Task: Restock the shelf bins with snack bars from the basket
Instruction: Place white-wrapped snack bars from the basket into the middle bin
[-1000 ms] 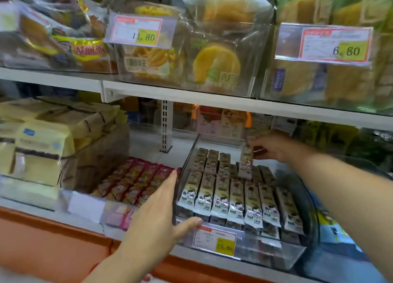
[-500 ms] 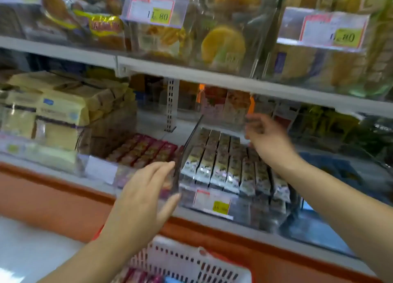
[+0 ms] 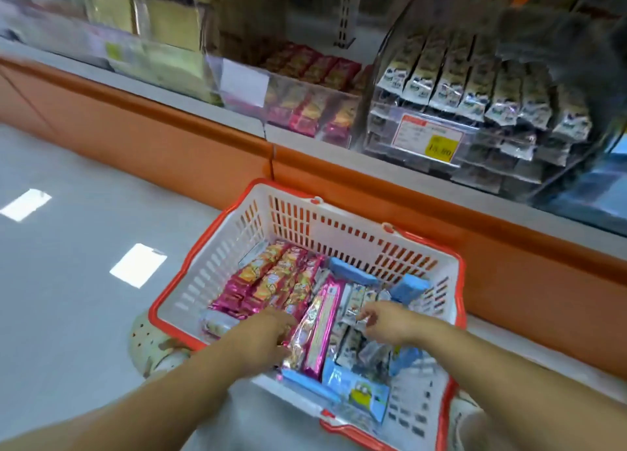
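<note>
Snack bars (image 3: 271,281) filled the red-and-white basket (image 3: 339,226) at 6 o'clock, below the clear shelf bin (image 3: 383,135) at 1 o'clock. Inside it the left hand (image 3: 268,332) lay against a long pink pack (image 3: 319,328), and the right hand (image 3: 390,323) curled over white bars (image 3: 353,301). Neither grip could be told.

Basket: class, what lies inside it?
Pink snack bars, one long pink packet, white bars and blue packets. The left hand and right hand reach in, hiding whatever lies under them.
</note>
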Available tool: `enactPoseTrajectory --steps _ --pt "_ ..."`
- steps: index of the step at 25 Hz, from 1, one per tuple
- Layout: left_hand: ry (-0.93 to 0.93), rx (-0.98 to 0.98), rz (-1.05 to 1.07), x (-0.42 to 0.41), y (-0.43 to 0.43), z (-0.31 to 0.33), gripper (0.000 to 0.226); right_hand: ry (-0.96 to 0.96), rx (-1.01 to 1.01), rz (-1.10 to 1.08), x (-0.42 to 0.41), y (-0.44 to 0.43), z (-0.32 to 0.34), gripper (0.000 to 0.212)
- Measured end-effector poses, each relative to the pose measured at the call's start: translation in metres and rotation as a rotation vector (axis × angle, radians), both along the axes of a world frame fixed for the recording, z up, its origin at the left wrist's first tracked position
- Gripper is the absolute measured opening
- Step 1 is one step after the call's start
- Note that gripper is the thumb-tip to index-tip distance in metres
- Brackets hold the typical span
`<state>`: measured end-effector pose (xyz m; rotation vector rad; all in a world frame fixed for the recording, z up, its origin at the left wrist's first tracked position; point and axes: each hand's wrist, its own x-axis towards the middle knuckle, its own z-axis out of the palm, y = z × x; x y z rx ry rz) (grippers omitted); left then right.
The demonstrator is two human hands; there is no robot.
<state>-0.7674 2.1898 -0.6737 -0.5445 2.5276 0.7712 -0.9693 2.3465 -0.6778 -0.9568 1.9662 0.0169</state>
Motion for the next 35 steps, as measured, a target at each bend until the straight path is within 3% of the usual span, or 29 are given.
enactPoseTrajectory --steps 2,5,13,16,20,25,29,32,35 --pt "-0.091 -0.010 -0.028 0.000 0.001 -0.008 0.016 0.096 0.139 0.154 0.002 0.003 -0.024 0.035" --pt "-0.144 -0.022 -0.015 -0.003 -0.003 -0.020 0.037 0.305 0.265 0.344 0.007 0.011 -0.044 0.036" --pt "-0.119 -0.019 0.011 -0.022 0.007 -0.019 0.047 0.486 0.266 0.444 0.013 0.022 -0.059 0.049" --pt "-0.090 0.017 0.047 -0.025 0.013 -0.016 0.048 0.557 0.057 0.428 0.014 0.020 -0.052 0.034" --pt "-0.073 0.060 0.075 -0.030 0.014 -0.010 0.047 0.465 -0.077 0.319 0.004 0.024 -0.040 0.029" --pt "-0.031 0.102 0.134 -0.037 0.016 -0.008 0.047 0.423 0.185 0.391 0.001 0.027 -0.046 0.047" --pt "-0.079 0.082 0.120 -0.026 0.016 -0.020 0.048 0.580 0.338 0.530 0.013 0.018 -0.065 0.049" --pt "-0.063 0.123 0.183 -0.023 0.010 -0.023 0.044 0.572 0.171 0.482 0.008 0.017 -0.069 0.038" --pt "0.003 0.172 0.241 -0.028 0.009 -0.019 0.045 0.359 -0.006 0.294 -0.001 0.019 -0.050 0.040"
